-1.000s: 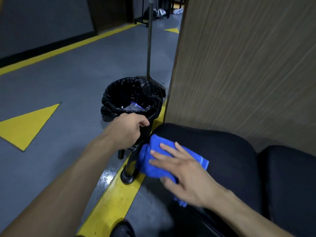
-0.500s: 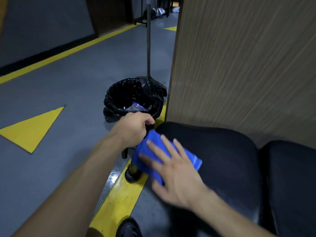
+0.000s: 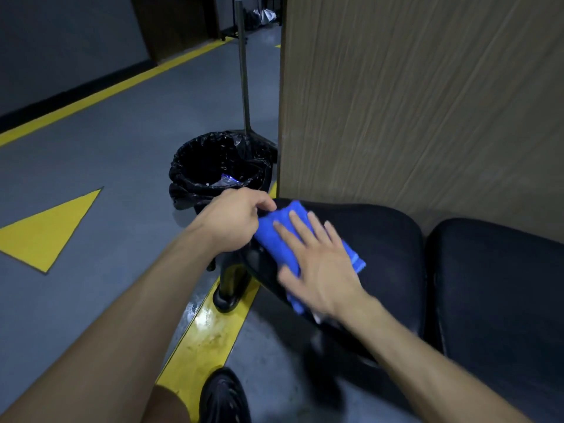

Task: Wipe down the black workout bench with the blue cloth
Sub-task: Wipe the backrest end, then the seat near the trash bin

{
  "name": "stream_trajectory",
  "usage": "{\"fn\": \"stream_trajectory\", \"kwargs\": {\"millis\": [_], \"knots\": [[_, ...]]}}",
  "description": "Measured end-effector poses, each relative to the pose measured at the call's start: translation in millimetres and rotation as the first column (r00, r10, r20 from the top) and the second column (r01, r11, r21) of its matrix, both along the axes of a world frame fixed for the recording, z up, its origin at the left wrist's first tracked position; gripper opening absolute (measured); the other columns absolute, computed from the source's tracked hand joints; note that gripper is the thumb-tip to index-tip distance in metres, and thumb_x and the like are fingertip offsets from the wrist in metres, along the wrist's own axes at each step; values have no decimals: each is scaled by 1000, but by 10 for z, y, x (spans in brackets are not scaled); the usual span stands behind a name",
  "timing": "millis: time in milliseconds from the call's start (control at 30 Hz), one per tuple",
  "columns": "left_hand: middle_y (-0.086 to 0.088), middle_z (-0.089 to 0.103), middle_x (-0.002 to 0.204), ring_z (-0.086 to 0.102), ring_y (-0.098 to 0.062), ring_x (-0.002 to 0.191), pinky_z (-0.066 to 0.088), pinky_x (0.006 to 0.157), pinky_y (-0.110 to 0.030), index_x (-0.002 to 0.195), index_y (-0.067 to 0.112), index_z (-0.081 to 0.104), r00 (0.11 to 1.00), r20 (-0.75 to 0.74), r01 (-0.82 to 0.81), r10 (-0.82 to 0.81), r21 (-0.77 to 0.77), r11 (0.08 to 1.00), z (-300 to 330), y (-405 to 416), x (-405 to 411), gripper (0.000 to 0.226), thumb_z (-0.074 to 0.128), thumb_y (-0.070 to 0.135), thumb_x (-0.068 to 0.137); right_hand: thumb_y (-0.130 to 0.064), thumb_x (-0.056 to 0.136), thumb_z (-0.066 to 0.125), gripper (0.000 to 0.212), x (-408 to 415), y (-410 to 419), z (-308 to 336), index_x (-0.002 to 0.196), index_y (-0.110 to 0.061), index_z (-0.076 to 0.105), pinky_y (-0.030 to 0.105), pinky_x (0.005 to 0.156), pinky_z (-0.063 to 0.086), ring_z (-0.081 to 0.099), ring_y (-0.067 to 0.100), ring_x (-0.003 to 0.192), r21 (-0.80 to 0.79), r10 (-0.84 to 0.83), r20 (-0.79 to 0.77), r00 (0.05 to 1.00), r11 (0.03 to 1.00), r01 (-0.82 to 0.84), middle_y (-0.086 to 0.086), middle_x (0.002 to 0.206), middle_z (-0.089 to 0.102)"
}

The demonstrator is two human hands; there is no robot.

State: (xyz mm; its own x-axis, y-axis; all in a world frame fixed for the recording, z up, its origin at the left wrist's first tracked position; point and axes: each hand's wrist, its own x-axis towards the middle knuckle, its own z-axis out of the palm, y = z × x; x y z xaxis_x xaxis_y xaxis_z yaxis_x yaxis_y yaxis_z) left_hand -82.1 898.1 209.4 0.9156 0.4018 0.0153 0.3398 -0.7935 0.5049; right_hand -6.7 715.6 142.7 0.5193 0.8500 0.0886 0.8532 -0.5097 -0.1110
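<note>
Right hand (image 3: 320,264), fingers spread flat, presses the blue cloth (image 3: 354,254) onto the left end of the black workout bench (image 3: 381,239). Left hand (image 3: 235,218), curled, grips the bench end beside the cloth; what exactly it holds is hidden. The cloth looks soft, light and foldable, best driven by palm pressure. Counted: one cloth, two bench pads, one lined bin (image 3: 213,166) beyond the left hand.

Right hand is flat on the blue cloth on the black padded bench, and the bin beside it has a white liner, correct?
Not quite: the head view shows the round bin lined with a black plastic bag, not white. The right hand does lie flat on the blue cloth on the black padded bench.
</note>
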Motion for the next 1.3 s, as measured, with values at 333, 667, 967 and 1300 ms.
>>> {"fn": "stream_trajectory", "kwargs": {"millis": [333, 667, 967, 1300], "knots": [[17, 49, 74, 48, -3, 57, 30, 45, -11, 118, 34, 67, 999, -12, 51, -51, 17, 999, 47, -153, 227, 44, 39, 6, 100, -63, 81, 14, 81, 1105, -43, 92, 156, -32, 26, 44, 121, 10, 15, 25, 152, -37, -311, -160, 937, 950, 310, -2, 163, 27], [1, 70, 118, 66, -22, 102, 53, 89, -36, 113, 37, 69, 987, -59, 149, -147, 20, 989, -97, -165, 534, 46, 42, 6, 93, -49, 87, 41, 72, 276, -1063, 5, 156, -39, 21, 39, 124, 1, 2, 17, 154, 77, 170, -123, 978, 984, -161, -9, 166, 12], [6, 66, 127, 65, -15, 107, 52, 95, -34, 120, 34, 68, 970, -69, 236, -232, 45, 971, -43, -332, 470, 43, 41, 7, 99, -59, 80, 21, 84, 839, -990, -10, 157, -28, 23, 47, 122, 11, 11, 25, 153, 69, -319, -150, 936, 941, 332, 2, 166, 16], [3, 71, 124, 63, -20, 117, 49, 100, -36, 118, 31, 70, 936, -33, 352, -351, 83, 932, -38, -692, 569, 43, 45, 4, 96, -61, 77, 15, 85, 882, -1119, 66, 158, -33, 18, 47, 123, 11, 5, 24, 154, 58, -356, -223, 908, 925, 377, -2, 167, 10]]}}
